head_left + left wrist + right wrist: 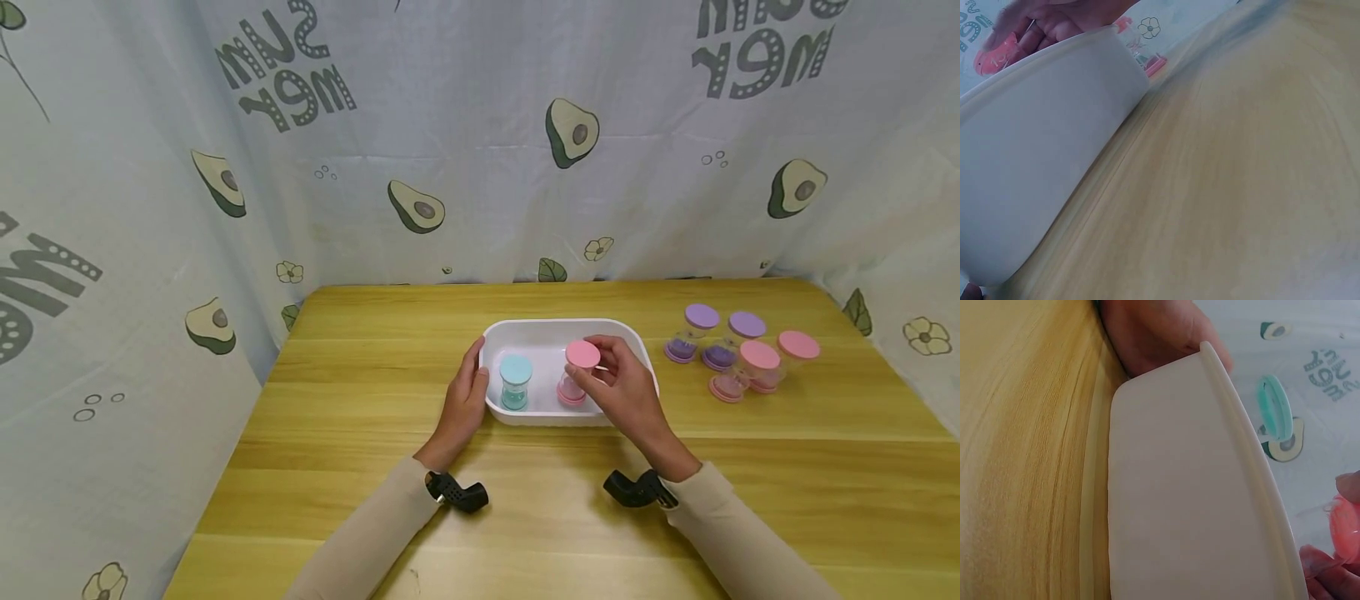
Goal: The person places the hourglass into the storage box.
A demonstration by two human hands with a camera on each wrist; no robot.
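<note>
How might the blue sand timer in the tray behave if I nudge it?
The blue sand timer could tip if pushed high, being taller than wide. Its round ends suggest it might roll once down. The clear middle may be fragile.

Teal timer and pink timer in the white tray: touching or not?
Apart. The head view shows bare floor of the white tray between the teal timer and the pink timer.

Plain beige long sleeve (367,533) on the left, matching sleeve (738,529) on the right; beside each cuff, a curved, blunt-ended black wrist mount (467,497).
</note>
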